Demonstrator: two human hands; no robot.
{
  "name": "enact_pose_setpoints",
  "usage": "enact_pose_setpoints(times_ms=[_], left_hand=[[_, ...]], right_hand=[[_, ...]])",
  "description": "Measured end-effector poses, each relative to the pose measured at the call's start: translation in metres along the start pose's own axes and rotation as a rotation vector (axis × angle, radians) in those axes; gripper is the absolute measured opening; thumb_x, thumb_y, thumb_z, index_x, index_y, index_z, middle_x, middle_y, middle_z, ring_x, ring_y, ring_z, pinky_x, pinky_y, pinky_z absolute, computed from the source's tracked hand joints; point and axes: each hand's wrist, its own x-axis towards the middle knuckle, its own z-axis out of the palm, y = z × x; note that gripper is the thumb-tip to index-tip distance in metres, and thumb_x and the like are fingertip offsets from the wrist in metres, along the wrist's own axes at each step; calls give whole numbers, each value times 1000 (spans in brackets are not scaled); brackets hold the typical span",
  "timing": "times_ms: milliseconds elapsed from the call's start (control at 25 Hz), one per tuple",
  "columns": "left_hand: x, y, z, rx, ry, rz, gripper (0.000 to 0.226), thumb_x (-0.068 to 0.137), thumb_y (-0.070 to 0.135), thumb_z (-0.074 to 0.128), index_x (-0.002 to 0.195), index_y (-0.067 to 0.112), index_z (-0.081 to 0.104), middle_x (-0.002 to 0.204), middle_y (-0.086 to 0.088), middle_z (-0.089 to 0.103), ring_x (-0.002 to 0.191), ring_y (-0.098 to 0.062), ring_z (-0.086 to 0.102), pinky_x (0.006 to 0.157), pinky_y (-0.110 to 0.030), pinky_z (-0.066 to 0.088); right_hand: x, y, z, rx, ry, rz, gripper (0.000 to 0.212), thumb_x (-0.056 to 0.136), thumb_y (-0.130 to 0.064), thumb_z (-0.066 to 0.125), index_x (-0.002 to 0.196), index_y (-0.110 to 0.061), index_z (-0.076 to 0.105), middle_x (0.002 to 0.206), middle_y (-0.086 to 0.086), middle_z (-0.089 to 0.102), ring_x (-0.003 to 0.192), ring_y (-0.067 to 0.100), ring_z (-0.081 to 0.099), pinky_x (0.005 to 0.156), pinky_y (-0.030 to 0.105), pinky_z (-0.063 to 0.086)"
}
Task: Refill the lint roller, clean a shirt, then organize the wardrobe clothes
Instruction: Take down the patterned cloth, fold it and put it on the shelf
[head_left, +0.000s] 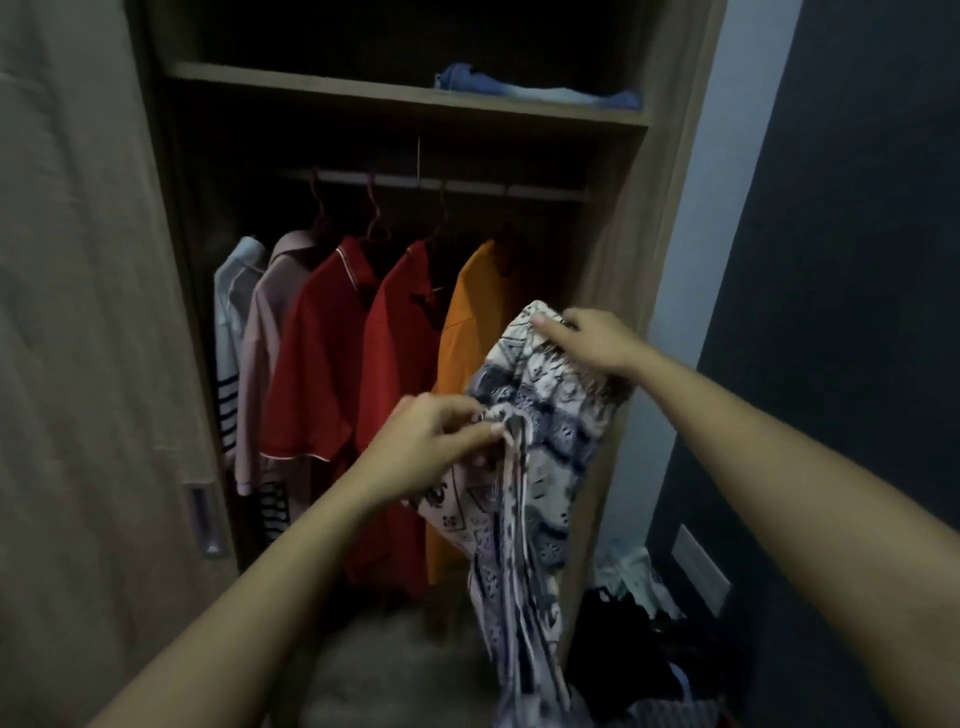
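Standing open: wardrobe (613, 270), sliding door (78, 312) pushed to left side. Shelf (363, 91) running across top, carrying folded jeans (535, 85) at its right end. Rod (431, 183) sitting just under shelf, holding five shirts on hangers, left to right: striped shirt (231, 322), pink shirt (270, 332), red shirt (317, 353), second red shirt (400, 343), orange shirt (467, 317) at right end of rod.

Hanging in front of wardrobe's right side, overlapping orange shirt: patterned garment (524, 457), white with dark blue print, off the rod, draping down toward bottom edge of view. No hanger visible in it.

Lying on floor at lower right, beside wardrobe wall: clothes pile (639, 639), dark and light items mixed.

Gripping garment's top edge, fingers clamped on fabric: right hand (597, 340). Pinching bunched fabric lower down on garment's left edge, thumb and fingers closed on it: left hand (436, 449). Hands apart, right sitting higher than left.
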Motion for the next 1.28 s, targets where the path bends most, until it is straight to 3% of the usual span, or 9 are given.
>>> enact_pose_setpoints(times_ms=[160, 280, 480, 720, 800, 920, 1080, 1200, 1280], left_hand=[[19, 4, 4, 148, 184, 8, 23, 91, 31, 59, 90, 11, 69, 82, -3, 56, 80, -5, 49, 67, -18, 36], [22, 6, 9, 108, 294, -17, 21, 94, 27, 55, 91, 10, 66, 77, -4, 66, 74, -15, 59, 68, -28, 40], [24, 5, 8, 100, 378, -70, 25, 91, 34, 59, 78, 14, 64, 59, 5, 55, 56, -5, 48, 53, -21, 33], [25, 1, 11, 45, 565, -156, 35, 84, 41, 66, 63, 15, 57, 53, 5, 53, 49, -5, 44, 50, -23, 33], [24, 1, 14, 52, 556, -178, 36, 82, 43, 68, 58, 21, 53, 52, 6, 52, 49, -6, 44, 50, -26, 34], [23, 1, 13, 55, 519, -251, 42, 80, 46, 69, 55, 20, 47, 50, 6, 49, 49, -9, 44, 51, -30, 35], [22, -5, 12, 79, 407, -270, 49, 79, 51, 66, 54, 16, 42, 50, 6, 42, 48, -7, 38, 48, -24, 29], [15, -20, -4, -3, 5, -205, 44, 72, 60, 69, 73, 16, 64, 67, 5, 66, 61, -8, 61, 60, -26, 47], [3, -39, -16, 138, -231, -220, 58, 63, 69, 69, 85, 16, 68, 75, 7, 70, 68, -5, 63, 65, -24, 48]], right_hand=[[-16, -11, 42, 449, -260, -14, 59, 83, -64, 45, 101, -10, 59, 101, 5, 65, 92, 18, 62, 87, 39, 49], [-20, -8, 59, 827, -387, 28, 74, 73, -69, 53, 120, -13, 55, 115, 9, 66, 105, 22, 64, 97, 43, 48], [-33, -9, 67, 950, -434, 8, 43, 90, -43, 52, 124, -16, 54, 119, 11, 65, 110, 26, 62, 101, 49, 44], [-49, -12, 68, 1052, -458, 33, 61, 84, -63, 40, 129, -22, 52, 129, 6, 58, 119, 23, 55, 106, 45, 39], [-55, -13, 67, 923, -503, -36, 70, 78, -69, 45, 132, -26, 46, 127, 2, 58, 113, 19, 58, 100, 38, 44], [-64, -17, 61, 778, -421, -77, 58, 80, -42, 68, 128, -22, 43, 103, 2, 65, 78, 9, 64, 68, 24, 51], [-65, -17, 58, 732, -409, -77, 46, 87, -31, 61, 129, -21, 45, 117, 0, 60, 102, 15, 62, 85, 30, 52], [-60, -16, 54, 853, -312, -21, 27, 91, -15, 54, 117, -17, 50, 106, 5, 62, 93, 19, 63, 78, 26, 50], [-57, -14, 46, 918, -255, -7, 24, 90, -3, 49, 111, -14, 49, 92, 4, 62, 74, 9, 64, 66, 18, 50]])
